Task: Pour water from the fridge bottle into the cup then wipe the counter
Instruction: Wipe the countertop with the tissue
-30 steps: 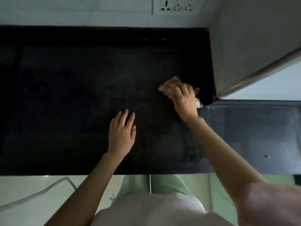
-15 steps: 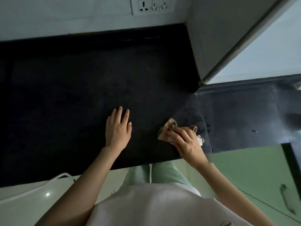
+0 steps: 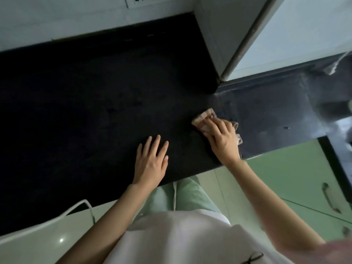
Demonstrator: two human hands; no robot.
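Observation:
A black stone counter (image 3: pixel 85 115) fills the middle of the head view. My right hand (image 3: pixel 222 141) presses a crumpled beige cloth (image 3: pixel 202 118) onto the counter near its front edge, fingers curled over the cloth. My left hand (image 3: pixel 151 161) lies flat on the counter to the left of it, fingers straight and spread, holding nothing. No bottle or cup shows in this view.
A grey pillar corner (image 3: pixel 228 44) juts onto the counter at the upper right. A wall socket (image 3: pixel 148 0) sits on the back wall. Green cabinet doors with a handle (image 3: pixel 330 201) run below the counter at right. A white cable (image 3: pixel 76 208) lies at lower left.
My right hand dragged the cloth from beside the pillar back toward the front edge, then slightly right. The view shifted right and down. My left hand stayed flat.

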